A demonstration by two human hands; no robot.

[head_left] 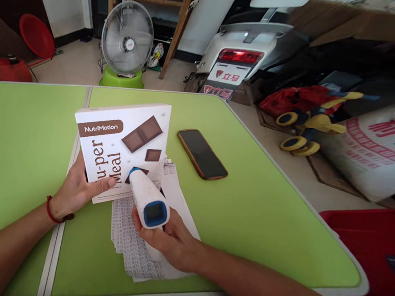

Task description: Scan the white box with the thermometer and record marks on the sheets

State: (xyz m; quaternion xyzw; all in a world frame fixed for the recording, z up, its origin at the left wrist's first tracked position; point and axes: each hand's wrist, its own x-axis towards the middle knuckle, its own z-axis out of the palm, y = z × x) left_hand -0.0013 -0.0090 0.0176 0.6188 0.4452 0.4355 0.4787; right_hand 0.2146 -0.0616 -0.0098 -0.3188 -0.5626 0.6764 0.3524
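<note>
A home garage holding a scooter [233, 56] and fan [127, 38].

Carton lettering [106, 157] partly behind left hand [76, 191]

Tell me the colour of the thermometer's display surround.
The thermometer's display surround is blue, clearest in the head view.

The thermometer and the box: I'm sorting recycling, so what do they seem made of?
The thermometer looks like smooth moulded plastic, white with a blue rim, slightly glossy. The box seems to be printed card, smooth and matte, with thin, sharp edges.
</note>
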